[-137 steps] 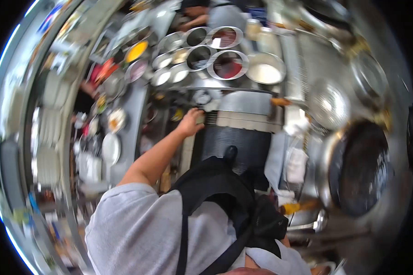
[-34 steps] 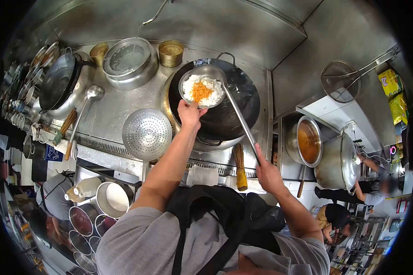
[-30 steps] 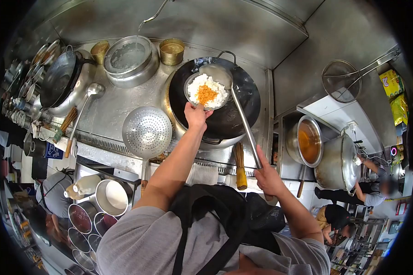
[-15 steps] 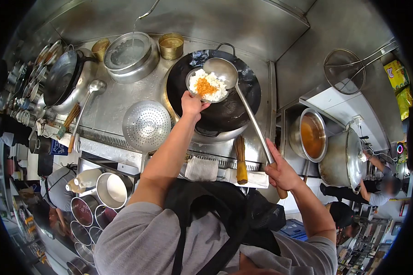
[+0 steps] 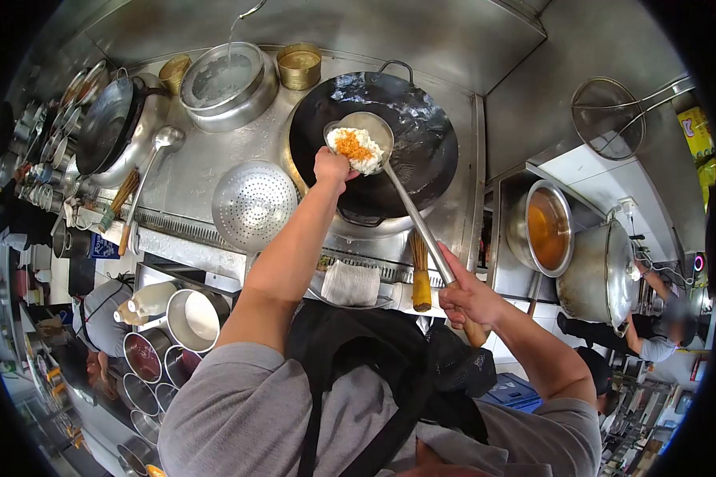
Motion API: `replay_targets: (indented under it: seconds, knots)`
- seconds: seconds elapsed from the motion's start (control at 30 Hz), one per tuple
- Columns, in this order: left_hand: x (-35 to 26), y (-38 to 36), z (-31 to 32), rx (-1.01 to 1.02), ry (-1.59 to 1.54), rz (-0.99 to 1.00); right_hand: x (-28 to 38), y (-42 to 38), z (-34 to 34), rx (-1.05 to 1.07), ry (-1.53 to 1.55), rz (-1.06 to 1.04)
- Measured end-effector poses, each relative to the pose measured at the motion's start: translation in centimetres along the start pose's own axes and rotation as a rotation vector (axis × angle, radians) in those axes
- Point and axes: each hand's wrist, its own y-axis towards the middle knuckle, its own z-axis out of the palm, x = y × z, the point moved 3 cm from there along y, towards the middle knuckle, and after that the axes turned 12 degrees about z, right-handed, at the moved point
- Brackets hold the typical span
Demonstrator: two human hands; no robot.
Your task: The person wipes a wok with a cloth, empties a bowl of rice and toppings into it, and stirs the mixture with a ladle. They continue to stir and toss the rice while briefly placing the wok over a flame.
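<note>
From where I stand, the step in hand looks like bringing food and ladle together. The left hand (image 5: 333, 165) grasps the near edge of a small round metal bowl (image 5: 328, 132), which seems tipped, above a wide black metal wok (image 5: 422, 159). The bowl carries white grainy food (image 5: 367, 162), probably rice, topped with orange bits (image 5: 350, 145). The right hand (image 5: 468, 296) is clenched around the wooden grip (image 5: 476, 331) of a long-handled metal ladle (image 5: 408, 200); its round head overlaps the bowl's far edge, though I cannot tell whether the 2 touch. The next move, I'd judge, calls for steadiness on the left and the ladle's head kept close, so nothing spills.

Other containers, left to right: a round steel pot (image 5: 126, 350) with dark reddish contents (image 5: 143, 359); a larger pale-lined metal saucepan (image 5: 173, 327) holding something white (image 5: 205, 322); a deep silver basin (image 5: 239, 115) of cloudy water (image 5: 223, 75); a round gold-coloured tin (image 5: 298, 79), contents unclear; beyond the wok, a wide silver bowl (image 5: 520, 230) of amber-brown liquid (image 5: 547, 234); and a big dull metal stockpot (image 5: 585, 274), lidded, its contents hidden.
</note>
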Motion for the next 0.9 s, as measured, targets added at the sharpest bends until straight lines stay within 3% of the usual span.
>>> replay_targets:
  seconds: [0.17,0.27,0.33,0.5,0.6,0.63,0.7,0.83,0.9]
  knots:
    - [1.1,1.3,-0.4,0.034,0.01,-0.006,0.7,0.7,1.1,0.089,0.202,0.057]
    - [0.8,2.7,-0.6,0.101,0.089,-0.009,1.0,1.2,0.8,0.201,0.387,-0.013]
    - [-1.5,2.4,-0.3,0.182,0.413,0.107,0.9,1.7,0.5,0.325,0.626,-0.094]
    - [-5.0,4.2,1.2,0.297,0.627,0.249,1.9,-0.2,1.2,0.304,0.839,-0.151]
    - [-10.0,2.4,2.9,0.463,0.865,0.459,1.4,-1.2,1.5,0.376,0.93,-0.219]
    - [-10.9,2.0,3.6,0.447,1.023,0.688,1.1,-1.6,1.6,0.392,0.938,-0.242]
    - [-11.1,1.4,4.7,0.259,1.056,1.098,0.6,-2.2,1.8,0.4,0.962,-0.268]
    - [-10.4,1.7,6.1,0.286,1.113,1.172,-0.4,-1.4,2.5,0.324,0.893,-0.24]
    - [-11.0,3.1,6.4,0.589,1.076,0.972,-0.7,-0.6,1.8,0.394,0.887,-0.279]
